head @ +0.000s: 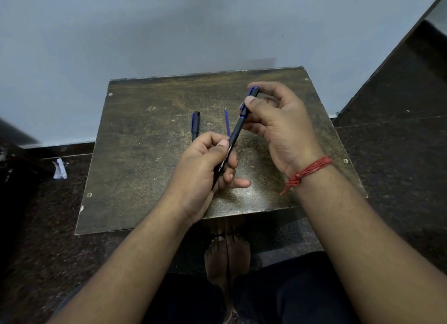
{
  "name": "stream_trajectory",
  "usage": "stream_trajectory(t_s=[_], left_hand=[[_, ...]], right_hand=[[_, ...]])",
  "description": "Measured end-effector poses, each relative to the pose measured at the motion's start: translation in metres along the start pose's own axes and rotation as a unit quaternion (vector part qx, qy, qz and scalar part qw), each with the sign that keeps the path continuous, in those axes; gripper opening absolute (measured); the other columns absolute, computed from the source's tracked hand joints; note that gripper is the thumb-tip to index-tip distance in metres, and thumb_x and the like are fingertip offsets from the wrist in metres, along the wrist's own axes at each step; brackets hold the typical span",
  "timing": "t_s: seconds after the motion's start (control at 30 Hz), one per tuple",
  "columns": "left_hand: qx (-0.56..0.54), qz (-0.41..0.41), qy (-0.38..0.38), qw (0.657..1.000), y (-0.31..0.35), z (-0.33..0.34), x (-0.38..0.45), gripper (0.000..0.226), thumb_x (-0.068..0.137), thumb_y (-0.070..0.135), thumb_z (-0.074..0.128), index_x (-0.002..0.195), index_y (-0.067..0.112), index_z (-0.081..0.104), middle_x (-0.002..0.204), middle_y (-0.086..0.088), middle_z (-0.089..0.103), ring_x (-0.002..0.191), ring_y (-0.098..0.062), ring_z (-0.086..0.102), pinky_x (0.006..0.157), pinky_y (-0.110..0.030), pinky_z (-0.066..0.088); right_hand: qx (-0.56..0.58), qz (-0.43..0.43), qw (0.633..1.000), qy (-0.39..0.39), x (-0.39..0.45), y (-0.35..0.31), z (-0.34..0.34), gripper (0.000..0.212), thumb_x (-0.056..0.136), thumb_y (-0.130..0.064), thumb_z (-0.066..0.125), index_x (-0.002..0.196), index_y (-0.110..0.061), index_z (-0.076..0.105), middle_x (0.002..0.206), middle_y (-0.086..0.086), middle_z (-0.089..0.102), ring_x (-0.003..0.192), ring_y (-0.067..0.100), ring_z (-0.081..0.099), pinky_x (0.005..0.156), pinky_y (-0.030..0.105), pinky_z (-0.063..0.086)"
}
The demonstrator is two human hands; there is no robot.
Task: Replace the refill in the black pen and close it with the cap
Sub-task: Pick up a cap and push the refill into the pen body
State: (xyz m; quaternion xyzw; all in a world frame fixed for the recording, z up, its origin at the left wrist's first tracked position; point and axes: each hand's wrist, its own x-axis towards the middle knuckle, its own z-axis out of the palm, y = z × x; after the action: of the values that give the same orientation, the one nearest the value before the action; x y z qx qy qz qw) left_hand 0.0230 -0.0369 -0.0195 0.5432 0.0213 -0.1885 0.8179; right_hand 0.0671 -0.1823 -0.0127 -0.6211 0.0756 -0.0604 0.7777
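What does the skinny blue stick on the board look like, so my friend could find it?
Look at the worn brown board against the grey wall. Near its middle, just beyond the left hand, lies a thin blue refill pointing toward the wall. Unlike the thicker black pen lying to its left, it is bare, slim and all blue.

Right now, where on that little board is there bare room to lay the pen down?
The board's left half is bare, from its left edge to the capped pen lying near the middle. The near right corner below the right hand looks free too. The centre is crowded: the left hand, the black pen and the blue refill.
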Motion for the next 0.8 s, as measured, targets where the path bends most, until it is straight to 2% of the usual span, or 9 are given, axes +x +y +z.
stream_trajectory(t_s=[0.13, 0.27, 0.37, 0.57, 0.63, 0.7, 0.73, 0.8], left_hand=[[-0.013, 0.002, 0.031, 0.999, 0.001, -0.001, 0.001, 0.013, 0.103, 0.011, 0.044, 0.094, 0.008, 0.053, 0.065, -0.005, 0.053, 0.044, -0.009, 0.041, 0.047, -0.028, 0.055], [-0.013, 0.022, 0.059, 0.998, 0.0, -0.002, 0.002, 0.013, 0.103, 0.011, 0.044, 0.093, 0.008, 0.052, 0.065, -0.005, 0.052, 0.044, -0.008, 0.04, 0.046, -0.026, 0.054], [-0.008, 0.038, 0.071, 0.997, -0.002, -0.003, 0.002, 0.014, 0.103, 0.009, 0.045, 0.092, 0.008, 0.053, 0.064, -0.005, 0.051, 0.044, -0.008, 0.039, 0.044, -0.024, 0.051], [0.02, 0.074, 0.084, 0.993, -0.003, -0.008, 0.003, 0.02, 0.102, 0.005, 0.045, 0.084, 0.01, 0.053, 0.063, -0.006, 0.049, 0.042, -0.007, 0.035, 0.038, -0.022, 0.041], [0.028, 0.077, 0.083, 0.993, -0.004, -0.01, 0.002, 0.021, 0.102, 0.005, 0.044, 0.084, 0.01, 0.053, 0.063, -0.006, 0.05, 0.041, -0.007, 0.034, 0.037, -0.021, 0.039], [0.022, 0.078, 0.087, 0.993, -0.004, -0.011, 0.004, 0.021, 0.102, 0.005, 0.044, 0.084, 0.01, 0.053, 0.063, -0.005, 0.05, 0.041, -0.007, 0.035, 0.037, -0.021, 0.038], [0.019, 0.084, 0.091, 0.992, -0.004, -0.011, 0.006, 0.02, 0.102, 0.004, 0.044, 0.084, 0.01, 0.052, 0.062, -0.004, 0.05, 0.041, -0.007, 0.035, 0.036, -0.021, 0.037], [0.038, 0.104, 0.097, 0.989, -0.004, -0.011, 0.01, 0.017, 0.103, 0.005, 0.043, 0.088, 0.006, 0.051, 0.059, -0.002, 0.052, 0.041, -0.009, 0.038, 0.037, -0.022, 0.039]], right_hand=[[-0.068, -0.002, 0.996, -0.052, -0.004, 0.004, 0.005, 0.019, 0.093, -0.002, 0.064, 0.112, -0.004, 0.061, 0.081, 0.016, 0.064, 0.073, 0.024, 0.067, 0.073, 0.044, 0.059], [-0.124, -0.002, 0.988, -0.09, -0.005, 0.008, 0.01, 0.016, 0.095, -0.009, 0.063, 0.111, -0.01, 0.058, 0.08, 0.015, 0.065, 0.068, 0.022, 0.068, 0.071, 0.044, 0.059], [-0.132, -0.008, 0.987, -0.09, -0.006, 0.009, 0.013, 0.015, 0.095, -0.012, 0.063, 0.109, -0.013, 0.058, 0.079, 0.014, 0.066, 0.07, 0.024, 0.068, 0.074, 0.047, 0.059], [-0.165, -0.029, 0.982, -0.083, -0.009, 0.005, 0.022, 0.011, 0.096, -0.011, 0.06, 0.104, -0.016, 0.054, 0.082, 0.013, 0.061, 0.072, 0.024, 0.066, 0.071, 0.042, 0.06], [-0.184, -0.031, 0.979, -0.079, -0.011, 0.007, 0.025, 0.011, 0.096, -0.013, 0.059, 0.105, -0.017, 0.053, 0.081, 0.014, 0.061, 0.071, 0.023, 0.066, 0.071, 0.048, 0.061], [-0.209, -0.038, 0.974, -0.076, -0.015, 0.009, 0.028, 0.02, 0.096, -0.016, 0.06, 0.114, -0.019, 0.052, 0.083, 0.019, 0.063, 0.071, 0.028, 0.067, 0.069, 0.057, 0.059], [-0.218, -0.041, 0.972, -0.078, -0.018, 0.011, 0.031, 0.029, 0.095, -0.016, 0.061, 0.123, -0.021, 0.051, 0.086, 0.02, 0.064, 0.07, 0.029, 0.067, 0.067, 0.057, 0.058], [-0.211, -0.034, 0.974, -0.076, -0.025, 0.012, 0.036, 0.047, 0.096, -0.013, 0.061, 0.138, -0.026, 0.044, 0.087, 0.014, 0.062, 0.057, 0.021, 0.065, 0.054, 0.047, 0.059]])
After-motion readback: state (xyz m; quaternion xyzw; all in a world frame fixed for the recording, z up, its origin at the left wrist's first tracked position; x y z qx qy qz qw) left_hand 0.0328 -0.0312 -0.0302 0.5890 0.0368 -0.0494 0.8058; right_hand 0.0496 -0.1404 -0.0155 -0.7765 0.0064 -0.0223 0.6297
